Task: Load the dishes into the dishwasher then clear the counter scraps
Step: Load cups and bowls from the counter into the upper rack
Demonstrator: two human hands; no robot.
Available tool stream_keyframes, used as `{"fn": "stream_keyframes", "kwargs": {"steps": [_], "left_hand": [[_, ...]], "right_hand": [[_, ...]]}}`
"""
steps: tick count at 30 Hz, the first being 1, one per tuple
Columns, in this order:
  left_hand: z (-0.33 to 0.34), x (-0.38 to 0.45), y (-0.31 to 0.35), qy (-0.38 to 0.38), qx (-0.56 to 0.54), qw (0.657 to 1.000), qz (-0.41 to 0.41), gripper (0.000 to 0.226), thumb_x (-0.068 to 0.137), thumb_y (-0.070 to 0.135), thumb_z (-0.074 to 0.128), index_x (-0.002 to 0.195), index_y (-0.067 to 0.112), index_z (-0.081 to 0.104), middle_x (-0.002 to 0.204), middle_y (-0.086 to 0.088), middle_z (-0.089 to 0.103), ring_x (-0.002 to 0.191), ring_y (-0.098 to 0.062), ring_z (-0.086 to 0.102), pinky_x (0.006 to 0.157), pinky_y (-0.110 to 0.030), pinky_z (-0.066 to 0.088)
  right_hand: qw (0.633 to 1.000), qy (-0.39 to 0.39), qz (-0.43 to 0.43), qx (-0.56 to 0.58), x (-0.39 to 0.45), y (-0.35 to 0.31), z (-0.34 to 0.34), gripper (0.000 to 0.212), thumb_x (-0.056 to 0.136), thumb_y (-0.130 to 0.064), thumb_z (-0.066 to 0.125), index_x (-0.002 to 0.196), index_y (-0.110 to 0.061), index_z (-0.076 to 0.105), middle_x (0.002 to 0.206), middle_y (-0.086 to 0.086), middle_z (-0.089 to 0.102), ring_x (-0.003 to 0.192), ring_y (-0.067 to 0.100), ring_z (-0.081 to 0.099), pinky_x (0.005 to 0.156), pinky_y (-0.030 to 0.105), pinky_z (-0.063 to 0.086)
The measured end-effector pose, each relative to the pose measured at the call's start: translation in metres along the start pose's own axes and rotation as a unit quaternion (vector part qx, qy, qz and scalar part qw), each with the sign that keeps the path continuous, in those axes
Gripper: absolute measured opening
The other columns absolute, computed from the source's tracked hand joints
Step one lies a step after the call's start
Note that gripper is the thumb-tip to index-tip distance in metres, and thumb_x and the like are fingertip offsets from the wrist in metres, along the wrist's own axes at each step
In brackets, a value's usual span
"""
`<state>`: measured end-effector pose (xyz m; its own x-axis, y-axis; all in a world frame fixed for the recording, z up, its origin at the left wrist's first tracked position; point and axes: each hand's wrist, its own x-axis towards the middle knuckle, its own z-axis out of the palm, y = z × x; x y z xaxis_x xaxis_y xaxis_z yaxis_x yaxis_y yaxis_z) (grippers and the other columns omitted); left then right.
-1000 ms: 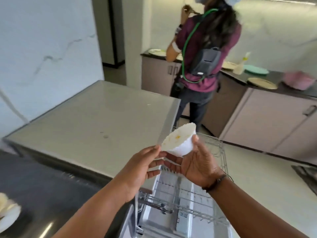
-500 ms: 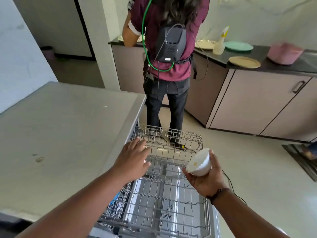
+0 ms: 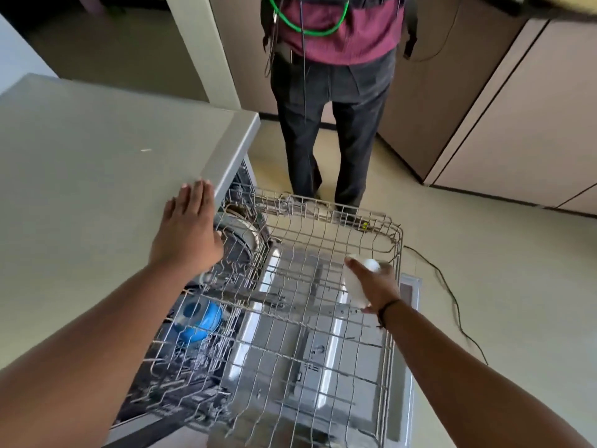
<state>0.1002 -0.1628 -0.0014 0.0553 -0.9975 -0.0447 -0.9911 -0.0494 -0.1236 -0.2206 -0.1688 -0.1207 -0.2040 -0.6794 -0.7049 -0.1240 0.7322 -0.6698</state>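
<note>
Bright even daylight, slight motion blur, wide-angle edge distortion

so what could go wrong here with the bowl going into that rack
1. The right hand holds the white bowl near the right edge of the pulled-out upper rack; a loose grip could drop it onto the open door or floor.
2. The rack is pulled far out; pressing down hard might tip or jolt it.
3. Another person stands right behind the rack, and a cable trails on the floor: bump or trip hazard.
</note>
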Motion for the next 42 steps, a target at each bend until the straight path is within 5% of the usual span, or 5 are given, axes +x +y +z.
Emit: {"fn": "stream_keyframes", "kwargs": {"steps": [2, 4, 10, 22, 42], "left_hand": [[0.002, 0.001, -0.001, -0.003, 0.009, 1.000, 0.001, 0.090, 0.083, 0.020, 0.057, 0.151, 0.004, 0.001, 0.159, -0.020, 0.006, 0.146, -0.037, 0.009, 0.117, -0.048, 0.009], [0.003, 0.001, -0.001, -0.002, 0.017, 1.000, 0.005, 0.092, 0.078, 0.015, 0.059, 0.151, 0.003, 0.006, 0.158, -0.021, 0.011, 0.145, -0.039, 0.014, 0.117, -0.050, 0.013], [0.004, 0.002, 0.000, 0.002, 0.022, 1.000, -0.003, 0.093, 0.073, 0.013, 0.063, 0.150, 0.002, 0.014, 0.156, -0.022, 0.019, 0.142, -0.041, 0.021, 0.114, -0.052, 0.020], [0.000, 0.002, 0.002, 0.006, 0.015, 1.000, -0.001, 0.085, 0.089, 0.036, 0.053, 0.152, 0.004, 0.005, 0.159, -0.018, 0.007, 0.146, -0.036, 0.010, 0.117, -0.046, 0.009], [0.010, 0.004, -0.002, 0.021, -0.012, 1.000, -0.001, 0.085, 0.089, 0.044, 0.046, 0.152, 0.009, 0.001, 0.160, -0.014, 0.004, 0.147, -0.034, 0.008, 0.117, -0.046, 0.008]], "right_hand": [[0.994, 0.015, -0.048, -0.094, 0.021, -0.005, 0.014, 0.085, 0.063, -0.063, 0.076, 0.129, -0.027, 0.036, 0.121, 0.008, 0.047, 0.101, 0.030, 0.053, 0.083, 0.042, 0.051], [0.976, 0.029, -0.088, -0.199, 0.035, -0.007, 0.026, 0.084, 0.065, -0.064, 0.074, 0.129, -0.027, 0.035, 0.124, 0.009, 0.043, 0.101, 0.032, 0.054, 0.080, 0.037, 0.046], [0.918, 0.062, -0.115, -0.376, 0.062, -0.003, 0.047, 0.080, 0.069, -0.065, 0.070, 0.127, -0.026, 0.032, 0.132, 0.013, 0.038, 0.105, 0.045, 0.058, 0.084, 0.055, 0.052], [0.889, 0.089, -0.125, -0.432, 0.090, 0.012, 0.067, 0.077, 0.074, -0.049, 0.073, 0.129, -0.016, 0.031, 0.133, 0.017, 0.032, 0.116, 0.047, 0.043, 0.076, 0.054, 0.051], [0.855, 0.091, -0.132, -0.493, 0.059, 0.012, 0.068, 0.083, 0.079, -0.053, 0.064, 0.140, -0.012, 0.024, 0.138, 0.018, 0.039, 0.124, 0.039, 0.040, 0.092, 0.047, 0.046]]}}
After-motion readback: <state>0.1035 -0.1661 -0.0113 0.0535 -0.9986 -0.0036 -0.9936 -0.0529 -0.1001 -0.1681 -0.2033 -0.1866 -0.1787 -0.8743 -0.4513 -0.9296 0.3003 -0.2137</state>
